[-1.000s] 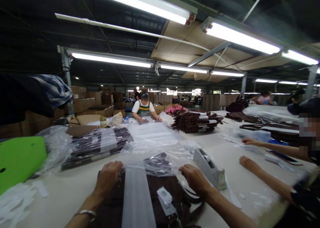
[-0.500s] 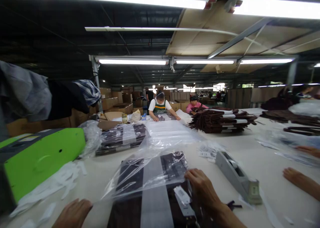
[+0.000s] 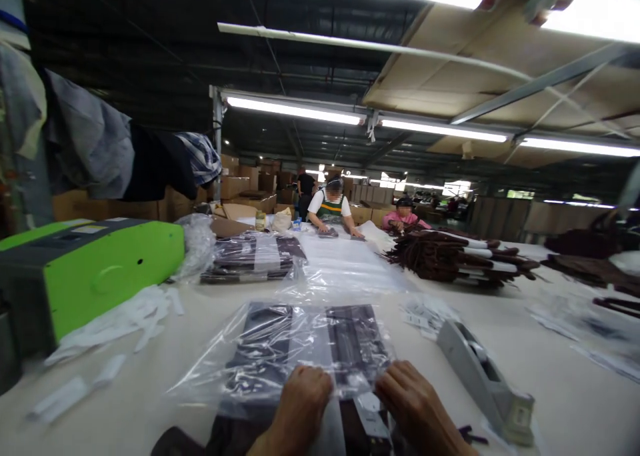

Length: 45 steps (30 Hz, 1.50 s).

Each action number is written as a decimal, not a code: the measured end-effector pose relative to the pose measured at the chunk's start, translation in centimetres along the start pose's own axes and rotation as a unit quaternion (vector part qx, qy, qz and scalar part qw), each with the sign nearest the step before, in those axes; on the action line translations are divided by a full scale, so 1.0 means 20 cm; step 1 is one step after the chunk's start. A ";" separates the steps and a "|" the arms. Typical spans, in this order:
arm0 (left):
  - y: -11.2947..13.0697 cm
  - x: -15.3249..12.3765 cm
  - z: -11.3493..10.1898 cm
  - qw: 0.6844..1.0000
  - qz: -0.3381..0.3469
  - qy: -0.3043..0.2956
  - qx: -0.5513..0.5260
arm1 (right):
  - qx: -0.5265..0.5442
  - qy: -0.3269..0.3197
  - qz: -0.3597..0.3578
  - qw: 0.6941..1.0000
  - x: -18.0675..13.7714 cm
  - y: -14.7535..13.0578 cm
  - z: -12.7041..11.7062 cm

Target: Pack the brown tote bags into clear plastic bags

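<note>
- Left hand (image 3: 304, 403), curled closed, grips a clear bag (image 3: 265, 356) over dark clothing (image 3: 353, 428).
- Right hand (image 3: 414, 399), likewise curled, grips its edge.
- Tape dispenser (image 3: 483, 379) stands just right of the right hand.

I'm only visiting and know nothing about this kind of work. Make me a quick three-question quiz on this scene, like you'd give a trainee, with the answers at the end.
1. True or false: the green machine is farther to the left than the grey tape dispenser.
2. Which material are the left hand and the right hand both touching?
A) bubble wrap
B) clear plastic
C) newspaper
3. Fill in the blank: the cloth pile beyond the tape dispenser is mostly dark ____ in colour.

Key: 1 true; 2 B; 3 brown.
</note>
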<state>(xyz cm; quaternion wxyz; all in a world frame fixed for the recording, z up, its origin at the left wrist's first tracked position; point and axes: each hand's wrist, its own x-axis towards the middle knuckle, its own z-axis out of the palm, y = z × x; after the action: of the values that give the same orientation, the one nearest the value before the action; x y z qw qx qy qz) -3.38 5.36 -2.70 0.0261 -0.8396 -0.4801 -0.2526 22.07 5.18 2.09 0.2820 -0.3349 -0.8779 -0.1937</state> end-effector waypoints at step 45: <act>-0.05 0.05 -0.09 0.953 -0.044 -0.219 -0.203 | 0.089 -0.277 0.154 0.944 0.13 -0.22 -0.09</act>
<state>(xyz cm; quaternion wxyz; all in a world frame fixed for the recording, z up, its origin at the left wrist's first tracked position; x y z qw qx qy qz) -4.61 6.16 -0.89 -0.2619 -0.8399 -0.4490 -0.1562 18.05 2.37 4.47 0.0822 -0.4798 -0.8730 0.0311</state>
